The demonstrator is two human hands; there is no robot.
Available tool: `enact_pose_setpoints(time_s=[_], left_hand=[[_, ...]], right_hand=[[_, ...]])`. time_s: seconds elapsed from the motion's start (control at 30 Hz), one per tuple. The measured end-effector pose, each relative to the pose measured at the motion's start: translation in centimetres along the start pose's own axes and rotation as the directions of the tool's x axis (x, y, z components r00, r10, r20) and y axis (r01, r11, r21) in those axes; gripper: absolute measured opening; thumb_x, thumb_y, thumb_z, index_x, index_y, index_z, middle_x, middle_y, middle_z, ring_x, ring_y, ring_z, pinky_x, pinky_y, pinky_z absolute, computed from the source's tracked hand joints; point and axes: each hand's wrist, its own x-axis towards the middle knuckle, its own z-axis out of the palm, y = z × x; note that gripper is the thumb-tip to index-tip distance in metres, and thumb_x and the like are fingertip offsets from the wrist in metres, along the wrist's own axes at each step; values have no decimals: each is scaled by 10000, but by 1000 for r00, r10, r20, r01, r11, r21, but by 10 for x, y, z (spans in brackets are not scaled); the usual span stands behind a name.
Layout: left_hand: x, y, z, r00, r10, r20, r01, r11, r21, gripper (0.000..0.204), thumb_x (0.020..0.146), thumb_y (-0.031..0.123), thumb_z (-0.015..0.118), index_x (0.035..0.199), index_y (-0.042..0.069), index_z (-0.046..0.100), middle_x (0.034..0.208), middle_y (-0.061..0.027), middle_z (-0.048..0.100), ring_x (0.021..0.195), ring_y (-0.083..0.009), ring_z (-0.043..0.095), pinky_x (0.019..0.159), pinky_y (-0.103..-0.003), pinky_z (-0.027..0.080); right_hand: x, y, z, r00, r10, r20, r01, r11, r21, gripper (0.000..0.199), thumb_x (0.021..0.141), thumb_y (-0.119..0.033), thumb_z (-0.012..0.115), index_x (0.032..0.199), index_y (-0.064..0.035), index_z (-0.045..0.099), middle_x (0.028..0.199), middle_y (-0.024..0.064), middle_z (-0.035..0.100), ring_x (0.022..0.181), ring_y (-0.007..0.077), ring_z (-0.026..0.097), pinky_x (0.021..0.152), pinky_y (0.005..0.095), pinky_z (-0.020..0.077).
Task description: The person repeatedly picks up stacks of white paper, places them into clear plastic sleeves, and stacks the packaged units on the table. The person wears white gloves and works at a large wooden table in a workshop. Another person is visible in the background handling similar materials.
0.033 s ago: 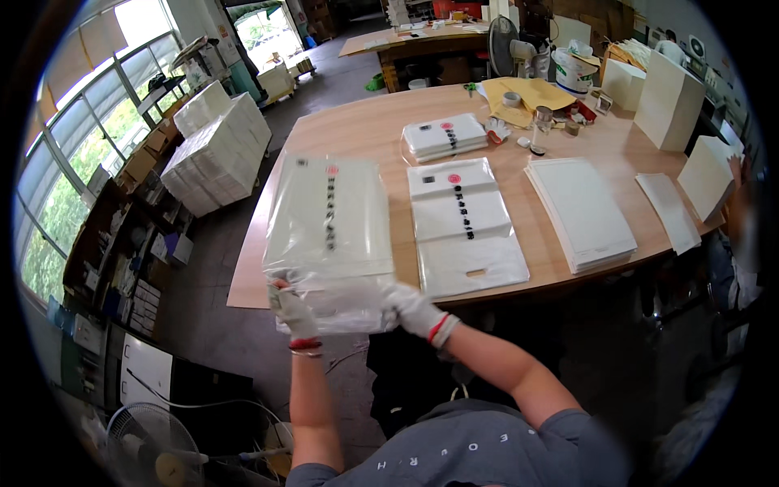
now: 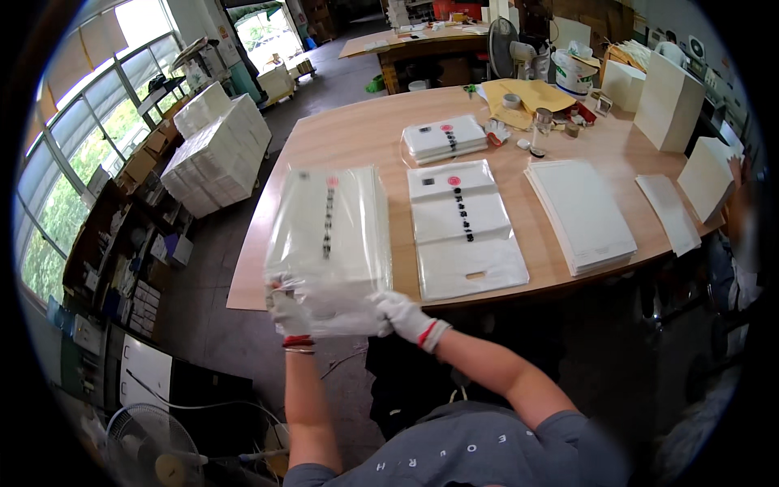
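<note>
A clear plastic bag with dark print and a red round mark [image 2: 329, 231] lies at the table's left end, a thick stack of white sheets inside it. Its near end hangs past the table edge, loose and crumpled. My left hand [image 2: 287, 312], in a white glove with a red cuff, grips the left corner of that end. With closed fingers, my gloved right hand [image 2: 403, 315] holds the right corner. Just right of it lies a flat pile of printed plastic bags [image 2: 464, 264] with a handle slot. Further right is a stack of white paper [image 2: 580, 213].
Folded printed bags [image 2: 444, 140] lie farther back. Behind them are yellow paper [image 2: 531, 96], tape rolls, a glass jar [image 2: 541, 130] and a spare glove [image 2: 497, 131]. At right stand white paper blocks [image 2: 669, 101], with another person's hand [image 2: 737, 169] by one. Wrapped bundles [image 2: 219, 150] stand on the floor at left.
Both hands have moved slightly, the right one a little left and down. The filled bag has shifted slightly down toward me, and its near end is bunched more.
</note>
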Motion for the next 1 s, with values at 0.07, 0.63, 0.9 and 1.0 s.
enact_pose_setpoints(time_s=[0.07,0.63,0.9,1.0], left_hand=[[11,-23,-33,953,-286,-101,285,958,-22,138,908,156,417,919,65,520,809,-45,534,708,-163,514,545,-309,427],[-218,-23,188,456,-100,884,-298,919,258,192,756,43,590,944,68,557,847,-119,603,781,-341,587,674,-379,479],[-175,-74,288,329,-296,897,-557,706,437,245,815,305,561,889,79,620,1032,-125,604,1047,-317,500,874,-425,392],[-162,-67,292,297,-496,816,-308,759,573,217,829,270,559,885,67,610,825,-150,626,849,-328,585,747,-417,450]], right_hand=[[11,17,17,990,72,-123,-75,997,-15,224,902,-214,517,1016,-22,537,739,66,566,572,128,568,548,301,533],[-173,38,-123,885,271,-379,-347,926,-148,356,939,-207,462,1231,-3,462,906,101,612,749,158,619,695,297,538],[-191,19,-140,879,288,-380,-361,923,-136,369,939,-195,483,1239,16,440,900,90,595,737,134,580,680,281,512],[-164,-7,-157,909,217,-356,-267,958,-99,372,935,-204,492,1234,14,446,888,79,597,737,121,578,670,267,505]])
